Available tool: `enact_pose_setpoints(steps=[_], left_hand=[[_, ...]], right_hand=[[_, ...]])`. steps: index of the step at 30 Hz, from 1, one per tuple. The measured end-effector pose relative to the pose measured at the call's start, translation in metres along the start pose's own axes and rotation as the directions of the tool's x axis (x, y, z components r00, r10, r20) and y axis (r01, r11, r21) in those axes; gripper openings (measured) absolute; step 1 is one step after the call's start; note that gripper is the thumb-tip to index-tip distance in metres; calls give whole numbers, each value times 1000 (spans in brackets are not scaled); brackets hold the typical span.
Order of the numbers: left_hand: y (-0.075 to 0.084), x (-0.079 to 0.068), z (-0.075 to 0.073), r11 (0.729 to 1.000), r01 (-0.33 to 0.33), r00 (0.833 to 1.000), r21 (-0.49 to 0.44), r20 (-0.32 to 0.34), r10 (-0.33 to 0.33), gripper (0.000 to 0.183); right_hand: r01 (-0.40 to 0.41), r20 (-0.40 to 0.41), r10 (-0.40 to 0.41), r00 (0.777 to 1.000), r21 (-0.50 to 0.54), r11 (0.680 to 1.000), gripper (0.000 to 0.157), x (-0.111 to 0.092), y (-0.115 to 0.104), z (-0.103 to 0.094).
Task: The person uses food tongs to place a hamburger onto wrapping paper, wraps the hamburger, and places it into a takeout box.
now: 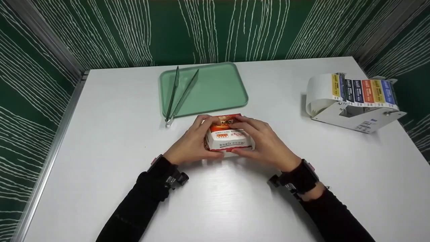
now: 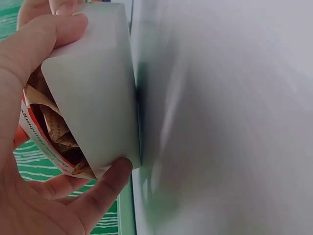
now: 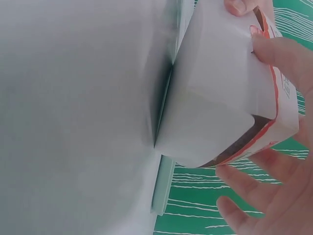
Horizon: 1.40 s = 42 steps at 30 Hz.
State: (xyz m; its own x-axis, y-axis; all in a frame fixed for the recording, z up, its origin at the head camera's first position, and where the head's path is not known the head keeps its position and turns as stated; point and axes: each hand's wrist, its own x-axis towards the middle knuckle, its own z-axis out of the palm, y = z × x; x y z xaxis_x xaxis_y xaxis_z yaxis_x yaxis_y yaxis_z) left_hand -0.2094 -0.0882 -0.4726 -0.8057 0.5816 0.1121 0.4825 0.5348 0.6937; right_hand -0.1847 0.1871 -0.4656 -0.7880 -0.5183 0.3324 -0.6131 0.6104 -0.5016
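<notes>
A small cardboard burger box, white with a red and orange printed lid, sits on the table in front of the tray. My left hand grips its left side, thumb at the near edge and fingers over the top. From the right, my right hand holds it the same way, both thumbs close together at the front. In the left wrist view, crumpled brown paper shows through the gap between the plain white base and the lid. A narrow dark gap also shows under the lid in the right wrist view.
Behind the box lies a green tray, with metal tongs resting spread across its left side, their joined end past its front edge. At the right stands a white dispenser with several rolls of coloured labels. Green patterned walls border the white table.
</notes>
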Motion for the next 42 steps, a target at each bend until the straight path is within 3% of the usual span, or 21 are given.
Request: enact_pose_setpoints(steps=[6,11,15,22,30,42], left_hand=[[-2,1,-4,999,9,1000,-42,12,-9,86],[-3,2,-6,998,31,999,-58,20,-30,86],[-3,2,-6,997,34,999,-71,22,-32,86],[-2,2,-5,997,30,1000,-73,11,-29,85],[-1,2,-6,995,49,999,-87,10,-49,84],[-1,2,-7,990,64,998,-125,26,-61,83]], right_hand=[[-56,89,47,995,98,994,75,0,1,-6],[-138,185,96,978,226,964,74,1,2,-11],[-164,196,111,974,278,947,73,1,3,-11],[-112,157,73,985,259,959,72,3,3,-8],[-5,98,-10,995,155,988,67,-3,4,-5],[-47,115,31,993,140,989,70,-4,4,-7]])
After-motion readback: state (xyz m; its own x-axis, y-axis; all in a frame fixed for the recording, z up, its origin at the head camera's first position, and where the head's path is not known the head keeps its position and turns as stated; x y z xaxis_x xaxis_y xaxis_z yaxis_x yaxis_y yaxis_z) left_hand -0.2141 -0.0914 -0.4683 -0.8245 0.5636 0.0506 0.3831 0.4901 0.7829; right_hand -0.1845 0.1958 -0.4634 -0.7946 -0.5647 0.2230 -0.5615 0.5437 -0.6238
